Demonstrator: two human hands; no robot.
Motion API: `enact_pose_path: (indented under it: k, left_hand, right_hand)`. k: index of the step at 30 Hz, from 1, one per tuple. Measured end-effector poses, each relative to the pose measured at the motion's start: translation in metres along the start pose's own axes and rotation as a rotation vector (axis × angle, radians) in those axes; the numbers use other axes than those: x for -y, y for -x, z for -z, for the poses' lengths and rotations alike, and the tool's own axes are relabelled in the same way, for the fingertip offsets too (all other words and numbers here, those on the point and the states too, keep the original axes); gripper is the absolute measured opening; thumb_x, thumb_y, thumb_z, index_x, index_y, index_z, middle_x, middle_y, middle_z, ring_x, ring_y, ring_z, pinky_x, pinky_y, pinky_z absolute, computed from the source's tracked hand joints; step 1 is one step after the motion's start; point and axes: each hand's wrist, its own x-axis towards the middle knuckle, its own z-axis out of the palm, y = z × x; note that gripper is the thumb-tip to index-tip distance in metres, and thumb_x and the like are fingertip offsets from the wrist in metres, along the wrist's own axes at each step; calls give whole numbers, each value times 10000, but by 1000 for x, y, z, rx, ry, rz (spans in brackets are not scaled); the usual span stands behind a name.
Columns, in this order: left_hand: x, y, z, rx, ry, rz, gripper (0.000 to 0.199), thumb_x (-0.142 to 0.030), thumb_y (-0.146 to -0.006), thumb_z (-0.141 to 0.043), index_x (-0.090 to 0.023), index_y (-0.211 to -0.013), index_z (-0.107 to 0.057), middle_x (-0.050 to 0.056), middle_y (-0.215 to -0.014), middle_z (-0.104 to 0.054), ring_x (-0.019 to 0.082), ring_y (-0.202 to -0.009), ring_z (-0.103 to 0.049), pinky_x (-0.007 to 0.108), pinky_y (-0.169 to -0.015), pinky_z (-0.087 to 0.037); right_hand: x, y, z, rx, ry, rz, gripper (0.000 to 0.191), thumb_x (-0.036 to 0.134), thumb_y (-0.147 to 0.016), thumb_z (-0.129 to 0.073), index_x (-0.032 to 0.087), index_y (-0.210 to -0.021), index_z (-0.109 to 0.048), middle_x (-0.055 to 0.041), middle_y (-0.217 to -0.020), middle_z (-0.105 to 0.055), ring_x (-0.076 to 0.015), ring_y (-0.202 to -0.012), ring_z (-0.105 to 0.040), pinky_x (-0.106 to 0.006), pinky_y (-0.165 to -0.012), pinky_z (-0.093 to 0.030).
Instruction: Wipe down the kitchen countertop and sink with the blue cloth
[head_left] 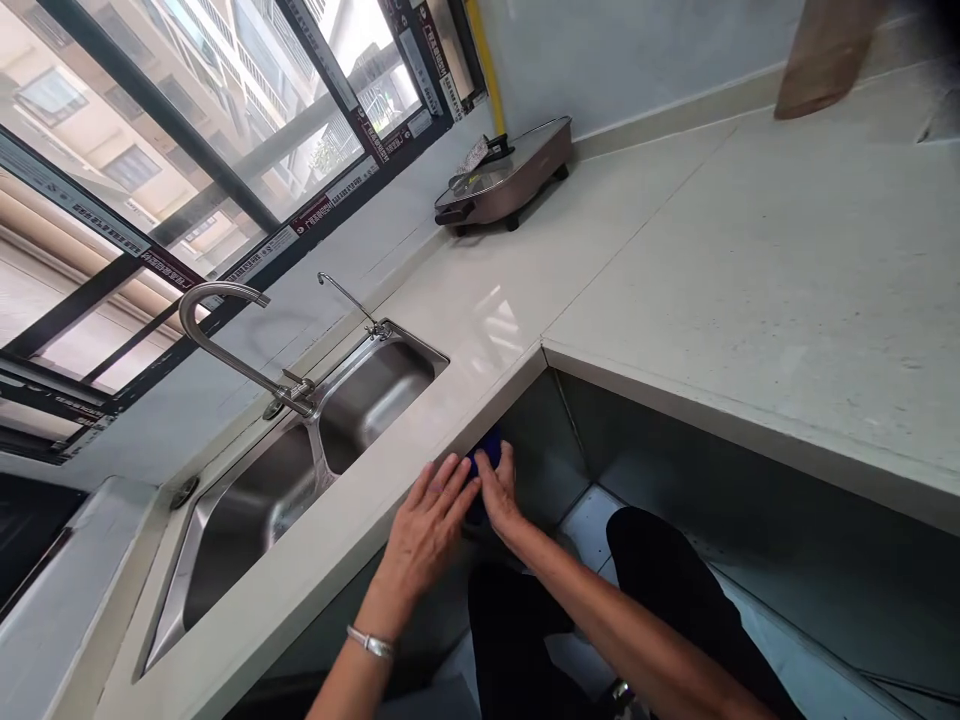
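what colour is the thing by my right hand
That thing is deep blue, clearest in the head view.

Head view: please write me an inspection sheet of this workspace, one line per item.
Surface: pale countertop turning a corner, with a double-bowl sink set in
Job's things: dark blue item by the counter's front edge, largely hidden
Clutter: lidded electric pan near the wall; blurred brown object, cut off by the frame
Hands: left hand, fingers extended, at the front edge; right hand at the dark blue item, grip unclear
Cables: nothing seen for certain
Surroundings: faucet, window, yellow pipe
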Motion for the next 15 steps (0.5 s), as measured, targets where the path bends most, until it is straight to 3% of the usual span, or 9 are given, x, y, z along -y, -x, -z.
enact_pose_path:
  k: [2,6,10,15]
  left_hand:
    - [22,-5,15,102,-342,-177,541,-22,-909,-429,-118,-1442,-446,101,-1592,-313,236,-1498,-193,486,-1249,-185]
    - [51,-13,36,239,-436,-402,548,-52,-923,-468,-182,-1454,-434,51,-1629,-232,225,-1514,-124,459,-1255,-162]
    - [57,-20,37,157,-282,-236,715,-16,-895,-463,-216,-1547,-249,71,-1651,-147,294,-1518,-75,554,-1219,-216]
    - [59,-26,29,97,-86,-190,665,8,-929,-419,-193,-1541,-255,117,-1629,-211,305,-1504,-172,570,-1186,-294]
  right_hand:
    - [5,5,-7,-50,-7,39,568,534,-841,-470,155,-1265,-473,-176,-1228,-577,-306,-1162,-529,-461,-1032,-394]
    - [4,0,-14,-147,12,169,456,482,-851,-451,179,-1190,-470,-140,-1122,-578,-273,-1047,-548,-455,-978,-429]
    - [-12,-15,-19,-276,39,185,443,432,-866,-424,183,-1232,-447,-145,-1159,-571,-264,-1060,-548,-447,-969,-438]
    - [-46,-66,-2,-496,131,-8,503,443,-871,-369,130,-1257,-445,-201,-1220,-561,-301,-1146,-533,-469,-997,-423]
